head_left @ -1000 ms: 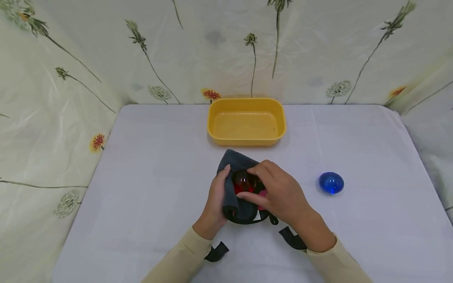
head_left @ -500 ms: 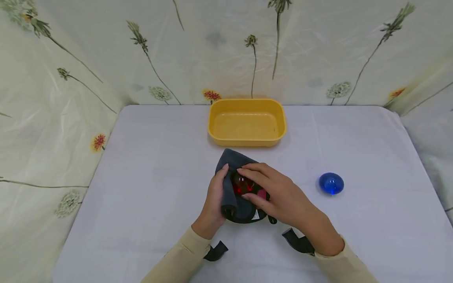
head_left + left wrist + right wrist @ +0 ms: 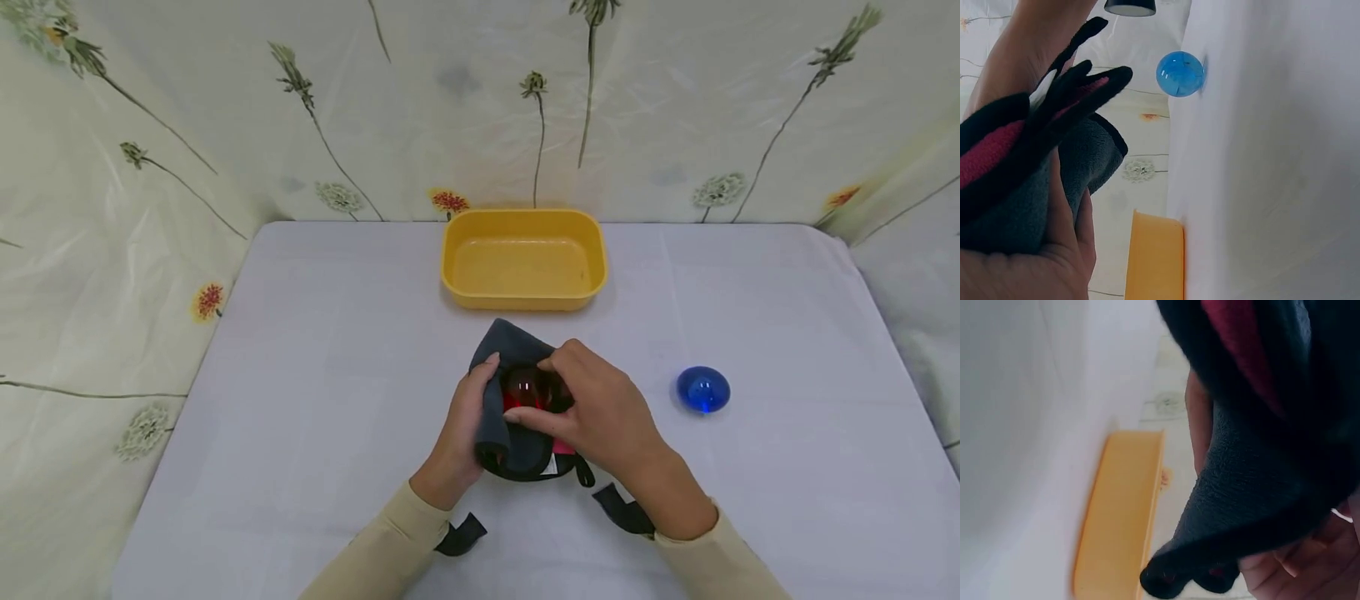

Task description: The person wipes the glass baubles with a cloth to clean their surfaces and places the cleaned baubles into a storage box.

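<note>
In the head view my left hand (image 3: 459, 437) grips a dark grey cloth (image 3: 517, 337) with black edging and a pink underside. A clear red ball (image 3: 525, 388) sits in the cloth's fold, its lower part hidden. My right hand (image 3: 611, 412) holds the ball from the right, thumb at its near side and curled fingers at its far side. From the left wrist view, the cloth (image 3: 1007, 206) lies bunched in the left palm, raised off the table. The cloth (image 3: 1254, 487) hides most of the right hand's grip in the right wrist view.
A yellow plastic tub (image 3: 523, 302) stands at the back of the white table (image 3: 337, 333), just beyond the cloth. A clear blue ball (image 3: 703, 389) rests on the table to the right. Black straps (image 3: 624, 510) stick out by both wrists.
The right fingers slid over the top of the red ball and back to its far right side. Cloth, ball and left hand shifted slightly right. Tub and blue ball stayed put.
</note>
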The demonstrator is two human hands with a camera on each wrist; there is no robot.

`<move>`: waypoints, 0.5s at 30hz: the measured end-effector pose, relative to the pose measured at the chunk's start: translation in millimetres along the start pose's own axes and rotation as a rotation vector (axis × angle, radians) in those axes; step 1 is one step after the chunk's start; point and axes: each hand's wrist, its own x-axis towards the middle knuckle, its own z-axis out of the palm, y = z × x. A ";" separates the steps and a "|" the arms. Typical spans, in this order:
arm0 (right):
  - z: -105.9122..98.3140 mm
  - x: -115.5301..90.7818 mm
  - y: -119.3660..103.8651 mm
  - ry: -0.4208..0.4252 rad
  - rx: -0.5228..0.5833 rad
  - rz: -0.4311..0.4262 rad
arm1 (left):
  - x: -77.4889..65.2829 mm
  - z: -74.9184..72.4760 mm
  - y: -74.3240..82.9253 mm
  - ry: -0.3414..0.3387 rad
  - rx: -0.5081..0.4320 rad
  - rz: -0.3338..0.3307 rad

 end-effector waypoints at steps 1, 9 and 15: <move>-0.8 -0.3 0.0 -0.018 0.007 0.004 | 0.5 -0.6 -0.1 0.002 0.000 0.001; -6.8 -2.9 -3.3 -0.148 0.081 -0.069 | 2.9 -5.2 5.0 -0.014 -0.021 0.020; -3.4 -2.6 -5.3 -0.066 0.095 -0.051 | 2.3 -6.5 4.0 -0.013 0.000 0.020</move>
